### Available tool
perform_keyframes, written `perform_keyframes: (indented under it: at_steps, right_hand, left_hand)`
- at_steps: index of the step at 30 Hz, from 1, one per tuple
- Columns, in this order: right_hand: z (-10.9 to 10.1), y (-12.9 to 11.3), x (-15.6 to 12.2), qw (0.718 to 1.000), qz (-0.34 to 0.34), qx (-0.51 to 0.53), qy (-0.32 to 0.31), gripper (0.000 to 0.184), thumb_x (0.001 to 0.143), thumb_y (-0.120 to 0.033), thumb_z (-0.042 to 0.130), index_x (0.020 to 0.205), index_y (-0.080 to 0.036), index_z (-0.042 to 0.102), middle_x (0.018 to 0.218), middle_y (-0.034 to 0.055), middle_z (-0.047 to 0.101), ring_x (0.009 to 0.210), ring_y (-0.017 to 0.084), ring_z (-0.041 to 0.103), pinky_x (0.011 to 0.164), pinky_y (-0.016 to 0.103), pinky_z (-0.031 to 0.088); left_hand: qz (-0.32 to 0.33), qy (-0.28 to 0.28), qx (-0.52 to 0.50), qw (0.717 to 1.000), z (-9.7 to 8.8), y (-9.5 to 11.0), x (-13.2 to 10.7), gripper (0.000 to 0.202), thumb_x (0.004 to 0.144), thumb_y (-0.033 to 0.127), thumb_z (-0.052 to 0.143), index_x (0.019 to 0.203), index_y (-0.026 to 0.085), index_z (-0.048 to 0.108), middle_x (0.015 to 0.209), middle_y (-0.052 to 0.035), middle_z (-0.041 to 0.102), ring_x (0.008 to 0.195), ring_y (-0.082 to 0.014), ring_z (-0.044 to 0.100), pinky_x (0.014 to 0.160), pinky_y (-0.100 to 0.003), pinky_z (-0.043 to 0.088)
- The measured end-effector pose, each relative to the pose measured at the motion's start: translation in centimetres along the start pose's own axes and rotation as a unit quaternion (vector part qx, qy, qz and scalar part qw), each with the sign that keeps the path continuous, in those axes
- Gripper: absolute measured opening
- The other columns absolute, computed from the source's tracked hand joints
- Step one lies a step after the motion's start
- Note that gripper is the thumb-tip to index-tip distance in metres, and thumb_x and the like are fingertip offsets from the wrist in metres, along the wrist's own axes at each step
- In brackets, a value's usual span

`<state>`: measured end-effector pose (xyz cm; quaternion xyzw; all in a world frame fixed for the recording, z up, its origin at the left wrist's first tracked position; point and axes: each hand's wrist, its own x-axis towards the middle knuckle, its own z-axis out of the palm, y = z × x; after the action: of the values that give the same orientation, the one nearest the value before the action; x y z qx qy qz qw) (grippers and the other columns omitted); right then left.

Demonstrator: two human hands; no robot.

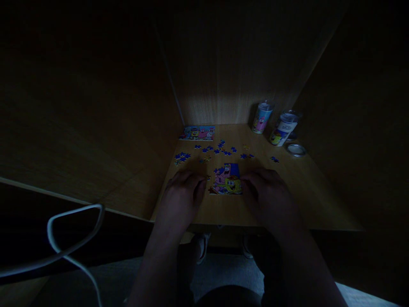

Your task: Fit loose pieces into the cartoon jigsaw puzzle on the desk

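A partly joined jigsaw puzzle (227,181) lies flat near the front of the table, showing a yellow and a pink cartoon figure on blue. Just left of it, my left hand (182,192) is closed in a pinch with a small puzzle piece (208,178) at its fingertips. My right hand (270,192) has its fingers pressed together against the puzzle's right edge, steadying it. Loose blue puzzle pieces (182,156) lie beyond the hands, several more blue pieces (220,149) in the middle. The scene is very dark, so finger detail is faint.
A finished-looking cartoon picture (198,133) lies at the back left. Two printed cans, one pink and blue (262,118) and one white and yellow (283,128), stand at the back right beside a round metal lid (296,149). Wooden panels enclose the table. A white cable (73,251) hangs lower left.
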<state>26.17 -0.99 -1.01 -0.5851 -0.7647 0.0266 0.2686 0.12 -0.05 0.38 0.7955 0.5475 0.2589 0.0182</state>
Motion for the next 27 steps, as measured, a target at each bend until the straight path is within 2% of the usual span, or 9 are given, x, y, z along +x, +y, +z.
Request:
perform_keyframes:
  at_steps: [27]
  right_hand:
    - [0.02,0.12,0.0,1.0,-0.008,-0.004,0.004,0.017,0.105,-0.026,0.062,0.109,-0.022,0.078,0.112,0.0116,0.075,0.108,0.032,0.065,0.099,0.049,0.055]
  left_hand:
    - [-0.003,-0.005,-0.009,1.0,0.01,-0.04,0.03,0.011,0.107,0.023,0.064,0.104,0.024,0.075,0.106,-0.0069,0.076,0.103,-0.028,0.07,0.094,-0.046,0.059]
